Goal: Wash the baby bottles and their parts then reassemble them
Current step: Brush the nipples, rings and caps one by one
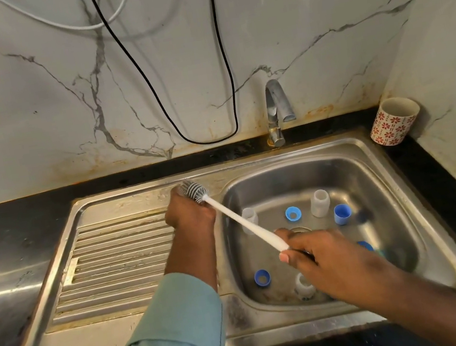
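Right hand (pixel 322 256): I gripped the brush (pixel 237 216) handle over the sink (pixel 384 176).
Left hand (pixel 190 214): at the bristles, by the sink's back edge; grip unclear.
Bottles (pixel 320 202): in basin.

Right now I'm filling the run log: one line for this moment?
right hand grips brush handle | left hand at bristles | bottle parts in sink

Left hand (pixel 189 212) fingers behind brush head (pixel 193 191); blue cap (pixel 365 245) half behind right hand (pixel 325 259)

bottles (pixel 320 203) and caps (pixel 293 213) in sink (pixel 384 176), drainboard (pixel 114 261) left, cup (pixel 394 121) behind right
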{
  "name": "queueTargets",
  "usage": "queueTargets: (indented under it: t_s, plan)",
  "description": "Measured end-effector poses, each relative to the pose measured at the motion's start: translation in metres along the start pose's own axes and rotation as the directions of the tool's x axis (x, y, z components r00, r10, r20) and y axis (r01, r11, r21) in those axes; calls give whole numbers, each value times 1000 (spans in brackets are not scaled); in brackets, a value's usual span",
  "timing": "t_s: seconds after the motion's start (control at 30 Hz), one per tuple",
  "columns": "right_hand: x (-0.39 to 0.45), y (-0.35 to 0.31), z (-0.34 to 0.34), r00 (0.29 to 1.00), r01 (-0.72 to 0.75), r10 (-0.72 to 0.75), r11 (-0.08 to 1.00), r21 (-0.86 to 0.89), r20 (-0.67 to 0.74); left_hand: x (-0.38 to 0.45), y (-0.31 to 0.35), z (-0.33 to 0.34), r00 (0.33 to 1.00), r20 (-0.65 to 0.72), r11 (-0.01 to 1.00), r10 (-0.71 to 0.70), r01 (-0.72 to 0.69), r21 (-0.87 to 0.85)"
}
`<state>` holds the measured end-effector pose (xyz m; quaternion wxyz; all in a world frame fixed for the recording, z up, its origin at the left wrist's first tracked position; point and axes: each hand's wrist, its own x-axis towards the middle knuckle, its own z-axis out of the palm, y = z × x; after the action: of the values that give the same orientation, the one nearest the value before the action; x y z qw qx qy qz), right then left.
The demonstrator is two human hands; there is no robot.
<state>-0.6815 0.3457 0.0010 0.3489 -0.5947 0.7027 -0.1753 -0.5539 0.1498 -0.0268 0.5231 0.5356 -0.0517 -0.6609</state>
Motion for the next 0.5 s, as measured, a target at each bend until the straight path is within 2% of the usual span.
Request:
queueTargets:
  t_s: [0.1, 0.2, 0.27, 0.3, 0.37, 0.4, 0.5]
  plan:
    - [10, -2, -4, 999, -26, 25, 999, -18, -39, -2, -13, 1, 999, -37, 996, -19, 22, 86]
    - [9, -1, -2, 1000, 3, -5, 997, -74, -21, 2, -5, 0, 997, 18, 997, -75, 75, -13]
    - [-1, -3, 2, 1000, 19, -17, 997, -81, 26, 3, 2, 7, 991, -17, 986, -133, 130, -107]
    - [0, -3, 2, 1000, 20, -19, 997, -78, 18, -1, -1, 7, 987, 26, 978, -160, 162, -133]
    - [12, -1, -1, 999, -7, 3, 997, -73, -48, -2, -10, 1, 993, 25, 992, -111, 109, 67]
    - [15, -1, -2, 998, -5, 1, 997, -71, -60, -4, -10, -1, 992, 0, 985, -129, 128, 113]
    - [3, 1, 2, 999, 41, -43, 995, -89, -22, -1, 3, 0, 990, 50, 991, -132, 131, 28]
